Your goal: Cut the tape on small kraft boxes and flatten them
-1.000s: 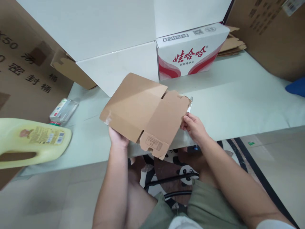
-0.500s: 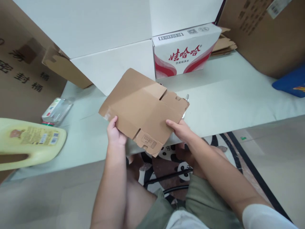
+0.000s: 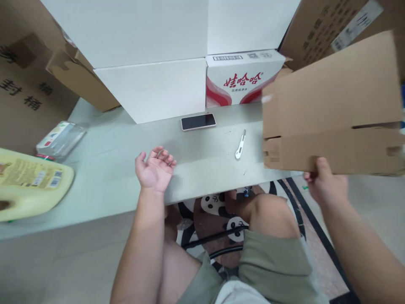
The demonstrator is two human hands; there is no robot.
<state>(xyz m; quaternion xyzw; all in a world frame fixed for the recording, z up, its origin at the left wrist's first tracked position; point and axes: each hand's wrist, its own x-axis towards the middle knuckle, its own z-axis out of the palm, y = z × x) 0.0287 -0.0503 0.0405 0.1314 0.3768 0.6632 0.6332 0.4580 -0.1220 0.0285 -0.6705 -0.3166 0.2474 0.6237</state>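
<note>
A flattened cardboard box [image 3: 329, 97] with slots cut along its edges is raised at the right. My right hand [image 3: 329, 181] grips it by the lower edge, thumb in front. My left hand [image 3: 155, 171] rests palm up over the front part of the table [image 3: 196, 169], fingers slightly curled and apart, holding nothing. Between the two hands lies a white utility knife [image 3: 241, 145] on the table. Beyond my left hand lies a phone [image 3: 198, 122] with a dark screen.
White boxes [image 3: 152, 88] and a red-and-white water carton [image 3: 240, 82] stand along the back. At the left are a yellow jug [image 3: 34, 185], a clear plastic bottle [image 3: 61, 139] and large brown cartons [image 3: 25, 97]. Another brown carton [image 3: 329, 25] stands at the back right.
My right hand has carried the flattened box to the right and turned it. My left hand has let go of it. The phone and knife have come into full view.
</note>
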